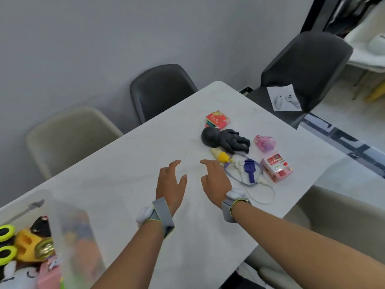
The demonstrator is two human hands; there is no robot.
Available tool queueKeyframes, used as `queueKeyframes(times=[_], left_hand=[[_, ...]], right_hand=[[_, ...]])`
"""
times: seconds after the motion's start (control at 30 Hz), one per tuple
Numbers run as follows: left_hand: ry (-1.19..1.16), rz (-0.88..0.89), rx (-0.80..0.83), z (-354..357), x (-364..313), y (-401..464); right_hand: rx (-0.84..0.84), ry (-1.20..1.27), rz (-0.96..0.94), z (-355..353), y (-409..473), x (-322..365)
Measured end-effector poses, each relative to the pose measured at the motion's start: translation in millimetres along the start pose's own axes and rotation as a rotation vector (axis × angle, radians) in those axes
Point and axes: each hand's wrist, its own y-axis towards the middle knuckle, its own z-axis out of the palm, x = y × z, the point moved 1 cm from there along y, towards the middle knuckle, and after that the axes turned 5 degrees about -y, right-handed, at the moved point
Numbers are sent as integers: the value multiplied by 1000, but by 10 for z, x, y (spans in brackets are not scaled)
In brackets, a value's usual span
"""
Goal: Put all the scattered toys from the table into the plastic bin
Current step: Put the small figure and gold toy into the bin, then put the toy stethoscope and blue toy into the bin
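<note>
Nearest, at the lower left corner, a clear plastic bin sits on the white tabletop, already holding toys: a yellow vehicle with lime-green wheels and some plush pieces that are too blurred to tell apart. Both forearms reach out over the tabletop, each wrist wearing a grey strap with a white device. The left hand hovers with fingers spread and relaxed, holding nothing. The right hand is beside it, fingers loosely extended and also holding nothing, close to the nearest toys. Just beyond the right hand lie a toy stethoscope with purple tubing, a pink toy machine and a small yellow-and-cream toy. Farther on are a black doll, a pink translucent toy and a red cloth book. Past the tabletop stand a beige chair and two dark chairs.
</note>
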Motion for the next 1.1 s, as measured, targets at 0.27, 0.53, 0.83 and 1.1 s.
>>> queueKeyframes(times=[0.27, 0.53, 0.83, 1.1], left_hand=[[124, 21, 260, 1284, -495, 373], [242, -7, 380, 2369, -743, 726], [436, -2, 543, 2529, -461, 785], [613, -116, 399, 2250, -125, 722]], right_hand=[[169, -313, 288, -114, 202, -1436], [257, -363, 361, -33, 550, -2160], [327, -243, 434, 49, 684, -2216], [288, -110, 488, 244, 786, -2089]])
